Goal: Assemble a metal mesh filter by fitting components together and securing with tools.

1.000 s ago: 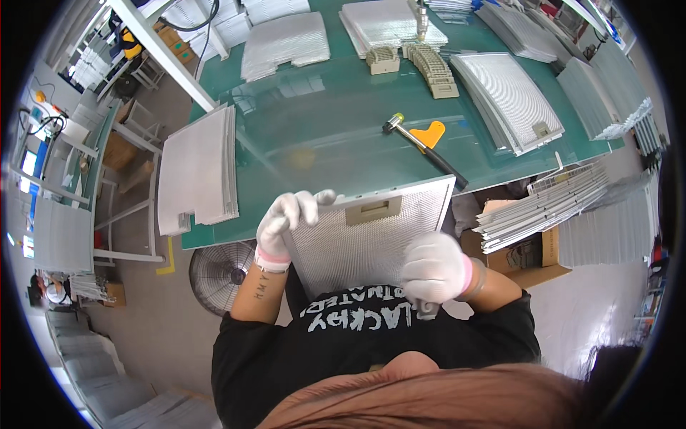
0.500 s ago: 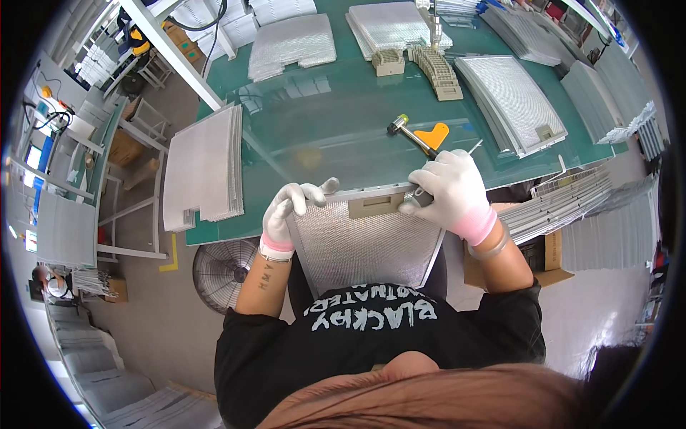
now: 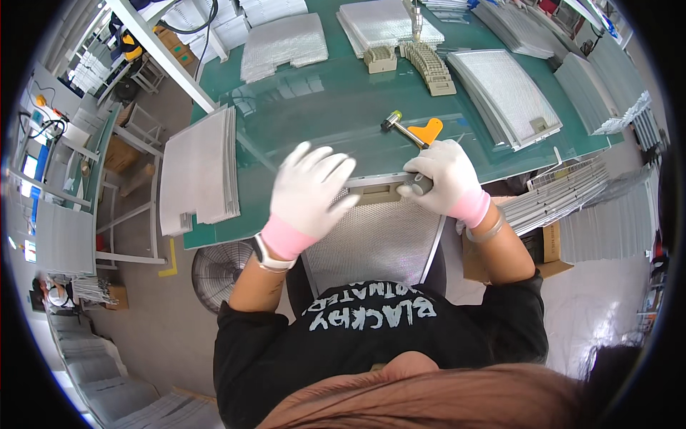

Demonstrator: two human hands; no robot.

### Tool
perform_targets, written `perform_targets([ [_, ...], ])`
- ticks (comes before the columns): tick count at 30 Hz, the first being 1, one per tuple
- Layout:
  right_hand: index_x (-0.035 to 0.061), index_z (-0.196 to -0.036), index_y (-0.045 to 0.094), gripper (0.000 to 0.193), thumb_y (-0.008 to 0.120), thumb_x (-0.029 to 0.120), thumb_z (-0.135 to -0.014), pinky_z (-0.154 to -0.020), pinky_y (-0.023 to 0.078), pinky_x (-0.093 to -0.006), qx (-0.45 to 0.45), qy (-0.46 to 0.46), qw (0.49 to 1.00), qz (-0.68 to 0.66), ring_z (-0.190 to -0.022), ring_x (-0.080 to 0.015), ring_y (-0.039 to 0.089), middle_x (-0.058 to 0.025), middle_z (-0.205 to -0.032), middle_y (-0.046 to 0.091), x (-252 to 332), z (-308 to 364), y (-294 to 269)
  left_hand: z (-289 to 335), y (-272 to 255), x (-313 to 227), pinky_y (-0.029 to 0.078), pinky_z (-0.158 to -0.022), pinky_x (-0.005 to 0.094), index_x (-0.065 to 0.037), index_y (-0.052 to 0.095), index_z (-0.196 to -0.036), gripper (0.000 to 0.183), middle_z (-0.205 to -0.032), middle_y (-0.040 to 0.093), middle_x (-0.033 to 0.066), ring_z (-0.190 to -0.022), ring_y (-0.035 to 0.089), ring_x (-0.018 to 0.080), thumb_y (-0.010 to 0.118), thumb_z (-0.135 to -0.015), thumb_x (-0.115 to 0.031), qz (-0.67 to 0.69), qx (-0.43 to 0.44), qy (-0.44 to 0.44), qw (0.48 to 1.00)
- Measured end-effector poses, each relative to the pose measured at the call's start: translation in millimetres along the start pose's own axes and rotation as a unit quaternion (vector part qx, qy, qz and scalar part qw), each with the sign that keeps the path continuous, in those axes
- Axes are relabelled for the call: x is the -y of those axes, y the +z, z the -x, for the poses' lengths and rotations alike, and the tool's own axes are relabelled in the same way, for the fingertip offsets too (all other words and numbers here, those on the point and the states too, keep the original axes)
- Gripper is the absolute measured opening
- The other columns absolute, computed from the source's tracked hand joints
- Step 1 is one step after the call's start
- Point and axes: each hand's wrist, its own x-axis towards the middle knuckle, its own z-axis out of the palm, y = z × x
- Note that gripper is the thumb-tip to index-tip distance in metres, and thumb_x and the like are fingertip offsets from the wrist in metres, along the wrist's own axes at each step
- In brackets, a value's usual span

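A silver mesh filter panel (image 3: 375, 243) in a metal frame leans at the table's near edge, its lower end by my lap. A beige plastic latch piece (image 3: 376, 194) sits in its top edge. My left hand (image 3: 311, 189), in a white glove, is over the panel's top left corner, fingers apart and holding nothing. At the top right corner my gloved right hand (image 3: 449, 175) is closed around a tool with a grey rounded handle (image 3: 421, 184); its kind is hidden. Just beyond that hand lie a small mallet (image 3: 404, 127) and an orange flat plastic piece (image 3: 426, 131).
On the green table (image 3: 314, 121) stand a stack of panels at left (image 3: 204, 168), another mesh stack at right (image 3: 504, 93), and beige plastic pieces (image 3: 429, 68) at the back. A floor fan (image 3: 220, 275) is below left, and a cardboard box (image 3: 554, 247) below right.
My left hand has lifted off the panel's left corner and swung inward, its fingers spreading. My right hand stays at the right corner; the thin metal tip that showed beyond it is out of sight.
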Motion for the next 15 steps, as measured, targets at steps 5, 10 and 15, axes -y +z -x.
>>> perform_targets([
  [5,0.0086,-0.084,0.071,0.026,0.086,0.018,-0.065,-0.07,0.046,-0.0407,0.001,-0.012,0.999,-0.038,-0.072,-0.0306,0.062,-0.007,-0.074,0.066,0.8,-7.3,4.0,-23.3,43.1,-16.9,0.055,-0.067,0.0414,-0.008,0.064,-0.112,0.032,-0.08,0.064,0.0044,-0.071,0.067,0.0273,0.072,-0.089,-0.029,-0.047,0.137,-0.019,0.989],
  [10,0.0069,-0.088,0.072,0.024,0.083,0.016,-0.068,-0.073,0.048,-0.0412,0.022,0.035,0.999,-0.034,-0.076,-0.0325,0.064,-0.0092,-0.078,0.068,-5.7,-0.2,3.6,-32.8,66.5,-4.9,0.055,-0.062,0.0395,-0.009,0.062,-0.103,0.025,-0.079,0.063,0.0059,-0.069,0.067,0.0276,0.07,-0.091,-0.029,-0.003,0.115,0.027,0.993],
  [15,0.0055,-0.088,0.072,0.022,0.081,0.015,-0.07,-0.074,0.049,-0.0419,0.025,0.041,0.998,-0.041,-0.078,-0.0334,0.064,-0.0101,-0.079,0.068,-9.1,1.6,10.9,-29.2,78.5,-1.5,0.055,-0.06,0.04,-0.01,0.059,-0.095,0.022,-0.076,0.062,0.0061,-0.07,0.068,0.0265,0.069,-0.092,-0.029,-0.019,0.118,0.038,0.992],
])
